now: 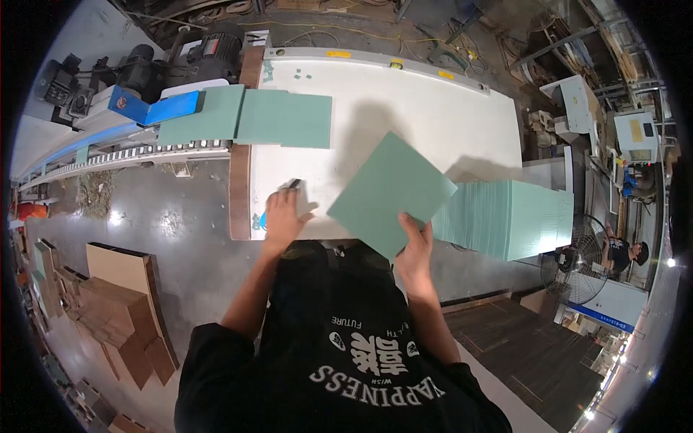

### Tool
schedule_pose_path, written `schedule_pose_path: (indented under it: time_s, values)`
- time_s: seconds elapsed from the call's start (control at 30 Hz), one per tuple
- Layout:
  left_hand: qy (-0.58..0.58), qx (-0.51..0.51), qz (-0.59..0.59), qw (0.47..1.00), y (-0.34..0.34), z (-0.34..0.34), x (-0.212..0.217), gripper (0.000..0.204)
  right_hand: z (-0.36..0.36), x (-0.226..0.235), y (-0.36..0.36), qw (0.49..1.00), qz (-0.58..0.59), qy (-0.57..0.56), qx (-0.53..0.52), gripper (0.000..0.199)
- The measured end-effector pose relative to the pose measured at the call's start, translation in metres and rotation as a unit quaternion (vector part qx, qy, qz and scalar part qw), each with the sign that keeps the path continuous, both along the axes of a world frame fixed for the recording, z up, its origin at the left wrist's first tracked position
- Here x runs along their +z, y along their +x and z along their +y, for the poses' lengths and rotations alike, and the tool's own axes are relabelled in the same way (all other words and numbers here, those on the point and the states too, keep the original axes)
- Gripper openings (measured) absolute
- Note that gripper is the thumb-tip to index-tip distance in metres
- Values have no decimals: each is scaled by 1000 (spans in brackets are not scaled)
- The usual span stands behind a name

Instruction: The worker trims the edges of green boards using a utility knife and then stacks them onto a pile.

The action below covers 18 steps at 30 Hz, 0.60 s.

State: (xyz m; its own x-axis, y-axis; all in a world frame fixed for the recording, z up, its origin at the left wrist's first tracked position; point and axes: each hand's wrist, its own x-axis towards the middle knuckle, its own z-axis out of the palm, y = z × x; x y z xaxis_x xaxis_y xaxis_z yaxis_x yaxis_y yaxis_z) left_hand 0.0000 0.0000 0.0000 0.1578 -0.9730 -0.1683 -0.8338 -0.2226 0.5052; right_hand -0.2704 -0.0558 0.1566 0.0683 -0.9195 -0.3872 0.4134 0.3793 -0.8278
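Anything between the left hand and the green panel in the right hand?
Nothing visible stands between the left hand and the green panel; only white tabletop shows there. A small dark object shows just beyond the left hand on its far side, outside that gap.

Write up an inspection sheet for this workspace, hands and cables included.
Surface: white tabletop, silver bar along its far edge.
Job's things: green stack at right; more green panels at left.
Clutter: small green scraps near the far left corner.
Hands: right hand holds a single green panel; left hand beside a dark object, contact unclear.
Cables: yellow cable across the floor beyond the tabletop.
Surroundings: fan at right, brown boards at lower left.
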Motion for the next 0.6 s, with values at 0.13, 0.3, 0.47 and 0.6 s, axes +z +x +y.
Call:
schedule_pose_path:
  time_s: [0.13,0.3,0.47,0.6]
  values:
    - [-63,0,-135,989,49,31,-53,66,17,-4,15,997,77,-7,14,48]
    - [10,-22,8,1000,56,19,-51,55,20,-1,29,991,131,-16,26,39]
    - [-159,100,280,941,57,15,-58,32,19,3,40,987,147,-53,37,29]
    - [-58,119,516,846,40,-5,78,38,17,10,42,986,146,-72,31,28]
